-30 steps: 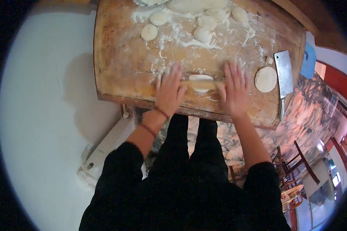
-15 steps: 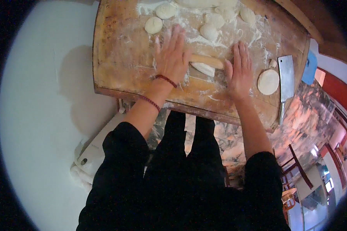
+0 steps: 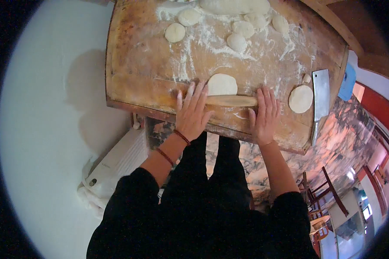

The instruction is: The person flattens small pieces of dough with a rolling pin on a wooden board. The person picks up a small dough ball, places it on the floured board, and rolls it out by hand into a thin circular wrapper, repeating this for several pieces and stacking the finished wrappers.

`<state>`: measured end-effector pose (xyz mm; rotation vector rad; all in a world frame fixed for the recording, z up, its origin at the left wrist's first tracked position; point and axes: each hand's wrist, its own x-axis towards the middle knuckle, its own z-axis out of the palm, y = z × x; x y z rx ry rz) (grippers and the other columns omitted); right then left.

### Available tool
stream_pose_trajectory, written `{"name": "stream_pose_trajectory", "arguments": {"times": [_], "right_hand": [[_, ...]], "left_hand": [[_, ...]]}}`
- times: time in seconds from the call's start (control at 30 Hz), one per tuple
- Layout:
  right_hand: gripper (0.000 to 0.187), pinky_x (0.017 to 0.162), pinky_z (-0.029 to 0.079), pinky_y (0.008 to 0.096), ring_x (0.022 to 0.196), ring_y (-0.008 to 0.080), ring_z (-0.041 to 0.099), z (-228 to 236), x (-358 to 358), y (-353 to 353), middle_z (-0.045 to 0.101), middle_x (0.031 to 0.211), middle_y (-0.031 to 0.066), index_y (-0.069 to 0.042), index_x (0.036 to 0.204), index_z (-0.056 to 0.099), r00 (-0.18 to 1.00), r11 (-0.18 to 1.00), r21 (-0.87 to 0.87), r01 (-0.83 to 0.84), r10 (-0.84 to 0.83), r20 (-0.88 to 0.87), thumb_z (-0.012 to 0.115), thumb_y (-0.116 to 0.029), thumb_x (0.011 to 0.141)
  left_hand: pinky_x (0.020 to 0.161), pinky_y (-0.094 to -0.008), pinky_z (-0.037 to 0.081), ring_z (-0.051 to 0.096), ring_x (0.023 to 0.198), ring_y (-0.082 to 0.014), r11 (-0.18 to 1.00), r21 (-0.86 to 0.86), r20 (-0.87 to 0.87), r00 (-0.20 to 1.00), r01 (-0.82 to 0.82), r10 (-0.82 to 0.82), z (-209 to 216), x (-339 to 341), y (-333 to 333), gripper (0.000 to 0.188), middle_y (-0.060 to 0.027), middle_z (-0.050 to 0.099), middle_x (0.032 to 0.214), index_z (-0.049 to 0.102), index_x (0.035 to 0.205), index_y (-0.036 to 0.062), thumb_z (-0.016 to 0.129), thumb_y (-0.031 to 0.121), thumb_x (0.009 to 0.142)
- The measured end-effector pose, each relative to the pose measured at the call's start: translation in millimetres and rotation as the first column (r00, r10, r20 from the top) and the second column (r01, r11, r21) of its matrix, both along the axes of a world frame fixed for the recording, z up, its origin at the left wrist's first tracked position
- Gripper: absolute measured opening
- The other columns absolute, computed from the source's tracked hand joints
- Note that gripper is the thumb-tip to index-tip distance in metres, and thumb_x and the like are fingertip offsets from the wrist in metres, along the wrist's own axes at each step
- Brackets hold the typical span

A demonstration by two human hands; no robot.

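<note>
Both my hands rest flat, fingers stretched out, on the two ends of a wooden rolling pin (image 3: 231,101). My left hand (image 3: 192,111) covers its left end and my right hand (image 3: 266,114) its right end. The pin lies crosswise near the board's front edge. Just beyond it is a flattened piece of dough (image 3: 222,84), whose near edge meets the pin. To the right of my right hand lies a rolled dough round (image 3: 301,99), with a small dough lump (image 3: 307,78) above it. A cleaver (image 3: 320,95) lies at the board's right edge.
The floured wooden board (image 3: 138,64) spans the far half of the view. Several dough balls, such as one at the left (image 3: 175,32), sit toward the back near a long dough roll (image 3: 235,6). A blue object (image 3: 347,82) is past the right edge. A white wall (image 3: 43,129) stands left.
My hands have drawn the rolling pin back toward me. The dough, mostly under or on the near side of the pin before, now shows on its far side.
</note>
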<state>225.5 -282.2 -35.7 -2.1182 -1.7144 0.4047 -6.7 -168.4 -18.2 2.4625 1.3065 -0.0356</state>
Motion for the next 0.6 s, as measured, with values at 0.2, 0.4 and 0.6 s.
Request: {"name": "stream_pose_trajectory", "arguments": {"times": [0.2,0.4,0.6], "right_hand": [[0.066,0.119,0.030,0.0552,0.148,0.0380,0.038,5,22,78,0.039,0.162,0.0157,-0.009,0.157,0.039,0.995,0.991,0.090,-0.094,0.092,0.028,0.062,-0.025,0.098],[0.064,0.119,0.029,0.0536,0.148,0.0350,0.038,11,-4,49,0.039,0.162,0.0143,-0.009,0.157,0.039,0.986,0.986,-0.036,-0.165,0.165,0.023,0.058,-0.032,0.101],[0.066,0.118,0.031,0.0553,0.148,0.0372,0.038,-11,3,47,0.039,0.163,0.0151,-0.007,0.156,0.040,0.998,0.997,0.053,-0.058,0.057,0.008,0.062,-0.033,0.100]], "left_hand": [[0.124,-0.0601,0.014,0.024,0.156,-0.0349,0.980,0.169,0.134,0.988,-0.102,0.080,-18,25,80,0.070,-0.0117,0.028,0.169,0.033,0.160,0.0052,0.054,0.037,0.101],[0.125,-0.0598,0.007,0.019,0.157,-0.0375,0.995,-0.027,0.105,0.990,-0.094,0.096,-14,-22,12,0.070,-0.0157,0.025,0.170,0.028,0.161,0.0039,0.050,0.035,0.103],[0.125,-0.0611,0.007,0.018,0.157,-0.0389,0.990,0.094,0.122,0.988,-0.106,0.094,-7,-3,39,0.071,-0.0185,0.024,0.169,0.024,0.162,0.0025,0.046,0.036,0.104]]}}
